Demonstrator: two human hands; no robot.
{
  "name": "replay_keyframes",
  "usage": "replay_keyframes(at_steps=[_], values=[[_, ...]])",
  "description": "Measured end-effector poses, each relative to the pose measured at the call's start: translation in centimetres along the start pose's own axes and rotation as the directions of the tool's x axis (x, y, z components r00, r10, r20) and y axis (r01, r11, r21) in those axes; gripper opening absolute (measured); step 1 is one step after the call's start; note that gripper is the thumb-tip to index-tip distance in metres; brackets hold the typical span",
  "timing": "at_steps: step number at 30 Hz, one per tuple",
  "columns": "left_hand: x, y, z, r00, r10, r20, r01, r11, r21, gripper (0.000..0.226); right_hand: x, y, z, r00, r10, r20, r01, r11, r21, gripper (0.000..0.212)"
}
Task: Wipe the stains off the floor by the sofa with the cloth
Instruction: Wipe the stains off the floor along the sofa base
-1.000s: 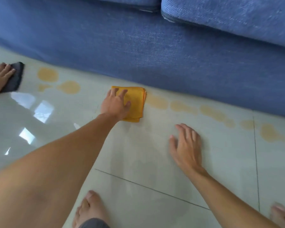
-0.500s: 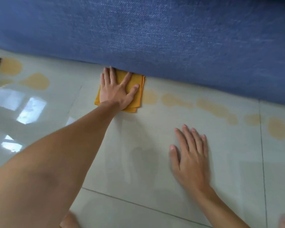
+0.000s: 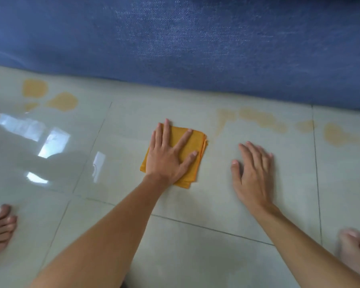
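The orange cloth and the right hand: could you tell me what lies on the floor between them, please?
Only bare pale tile separates the orange cloth and the right hand in the head view; the stains sit farther back, by the sofa.

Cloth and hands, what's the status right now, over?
Left hand flat on the folded cloth, pressing it to the floor. Right hand bare, braced on tile. Stains left and right remain. Nothing in the way.

sofa [image 3: 195,38] behind, along the floor [image 3: 195,256] | my left hand [image 3: 168,159] flat on the cloth [image 3: 192,142] | my right hand [image 3: 254,173] on the floor to its right | stains [image 3: 262,119] between hands and sofa, more [image 3: 62,101] far left
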State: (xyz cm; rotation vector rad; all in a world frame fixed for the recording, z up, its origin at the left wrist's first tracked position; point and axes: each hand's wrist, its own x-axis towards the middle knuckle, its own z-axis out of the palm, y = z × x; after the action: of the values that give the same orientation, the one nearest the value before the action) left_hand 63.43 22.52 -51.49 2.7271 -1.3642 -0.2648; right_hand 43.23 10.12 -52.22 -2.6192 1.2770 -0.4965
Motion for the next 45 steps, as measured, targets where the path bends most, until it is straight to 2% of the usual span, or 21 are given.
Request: replay_keyframes(at_steps=[3, 7, 12, 15, 18, 22, 24, 29, 34, 39, 42, 45], values=[[-2.0, -5.0, -0.5, 0.993, -0.118, -0.010, 0.118, 0.993, 0.011, 0.069, -0.3, 0.5, 0.3, 0.998, -0.027, 0.048, 0.030, 0.997, -0.069, 0.055], [0.0, -11.0, -1.3, 0.959, -0.282, -0.026, 0.282, 0.959, 0.017, 0.070, -0.3, 0.6, 0.6, 0.998, -0.026, 0.054, 0.031, 0.995, -0.099, 0.054], [7.5, -12.3, -2.4, 0.932, -0.359, -0.043, 0.359, 0.933, -0.009, 0.071, -0.6, 0.5, 0.7, 0.999, -0.037, 0.024, 0.039, 0.996, -0.086, 0.052], [12.0, -9.3, -2.2, 0.949, -0.311, -0.050, 0.311, 0.950, -0.003, 0.073, -0.6, 0.5, 0.7, 0.999, -0.040, 0.016, 0.041, 0.997, -0.071, 0.052], [14.4, -3.4, -1.7, 0.975, -0.220, -0.037, 0.220, 0.975, 0.011, 0.075, -0.6, 0.4, 0.6, 0.999, -0.039, 0.007, 0.039, 0.998, -0.040, 0.052], [12.3, 6.1, -0.6, 1.000, -0.003, 0.002, 0.003, 1.000, -0.005, 0.072, -0.5, 0.7, -0.1, 0.996, 0.024, -0.085, -0.002, 0.968, 0.252, 0.044], [9.3, 9.2, 0.2, 0.996, 0.089, 0.031, -0.088, 0.996, -0.027, 0.072, -0.6, 1.2, -0.8, 0.989, 0.067, -0.128, -0.023, 0.948, 0.319, 0.041], [0.1, 9.1, 1.3, 0.987, 0.160, -0.007, -0.161, 0.986, -0.045, 0.068, -2.7, 3.1, -2.2, 0.993, 0.056, -0.107, -0.045, 0.994, 0.104, 0.045], [-5.2, 0.1, 0.7, 0.999, -0.020, -0.028, 0.019, 1.000, -0.014, 0.068, -4.6, 4.3, -2.6, 0.994, 0.090, 0.063, -0.089, 0.996, -0.021, 0.057], [-4.1, -8.8, -1.0, 0.966, -0.256, -0.037, 0.256, 0.967, 0.003, 0.069, -5.3, 4.1, -2.0, 0.994, 0.080, 0.068, -0.074, 0.993, -0.089, 0.057], [-0.4, -10.5, -1.8, 0.933, -0.360, -0.019, 0.360, 0.933, 0.010, 0.070, -5.3, 4.2, -1.8, 0.995, 0.073, 0.062, -0.066, 0.991, -0.115, 0.055], [4.2, -9.1, -2.2, 0.928, -0.370, -0.033, 0.370, 0.929, -0.001, 0.071, -5.3, 4.3, -1.6, 0.996, 0.068, 0.058, -0.061, 0.991, -0.122, 0.055]])
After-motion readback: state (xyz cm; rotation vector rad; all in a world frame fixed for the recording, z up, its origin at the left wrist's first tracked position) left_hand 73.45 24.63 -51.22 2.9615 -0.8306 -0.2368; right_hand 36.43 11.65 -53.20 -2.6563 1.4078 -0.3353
